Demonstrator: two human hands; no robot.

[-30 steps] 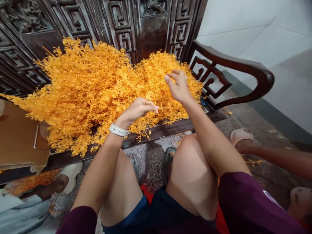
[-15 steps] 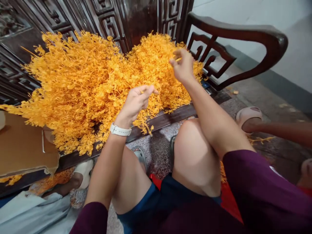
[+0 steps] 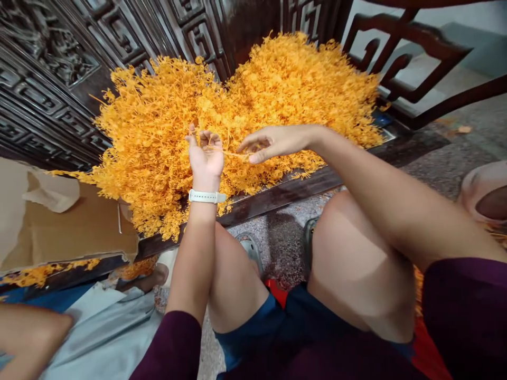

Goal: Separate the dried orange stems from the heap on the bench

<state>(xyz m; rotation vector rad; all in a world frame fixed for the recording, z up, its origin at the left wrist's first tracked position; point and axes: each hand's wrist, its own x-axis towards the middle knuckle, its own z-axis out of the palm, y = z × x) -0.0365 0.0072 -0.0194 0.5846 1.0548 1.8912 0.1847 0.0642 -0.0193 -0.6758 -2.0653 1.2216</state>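
Palm up, my left hand (image 3: 206, 154) is in front of the left part of a big heap of orange plastic flower sprigs (image 3: 154, 121). Its fingers are curled around one end of a thin orange sprig (image 3: 234, 154). That sprig stretches right to my right hand (image 3: 275, 143), which comes in from the right with its palm down. The sprig's other end lies between the right thumb and fingers, partly hidden. A white watch strap (image 3: 206, 197) is on my left wrist.
The heap lies on a dark carved wooden bench (image 3: 273, 192), with its armrest (image 3: 420, 68) at the right. A cardboard sheet (image 3: 79, 224) rests at the left. Another person's arm (image 3: 31, 332) and grey trousers (image 3: 106, 327) show lower left; a shoe (image 3: 485, 190) is at right.
My right hand has come from the back right of the heap to beside my left hand. My left hand has turned palm up. The view has shifted left.
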